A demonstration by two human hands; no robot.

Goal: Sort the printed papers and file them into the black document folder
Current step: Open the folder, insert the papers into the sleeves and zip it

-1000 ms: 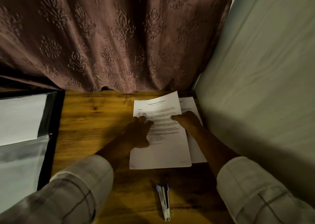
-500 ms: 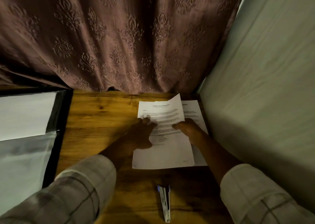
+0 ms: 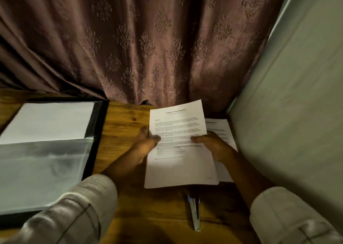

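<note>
Printed sheet (image 3: 178,132), pinched at its left edge by the left hand (image 3: 146,145) and at its right edge by the right hand (image 3: 213,147), thumbs on top; its heading and body text are too blurred to read. Second printed sheet (image 3: 220,130) lies partly beneath it, to the right. Black document folder (image 3: 96,141) lies open at left, holding a white page (image 3: 52,121). Pen (image 3: 194,212) lies nearer on the wooden table (image 3: 126,121).

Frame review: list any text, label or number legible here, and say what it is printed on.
Nothing can be quoted.
On the top sheet: a bold centred heading and body lines, all too blurred to read.
On the second sheet: a heading and lines, too blurred to read.
On the white sheet in the folder: no print visible.
On the pen: no marking readable.
</note>
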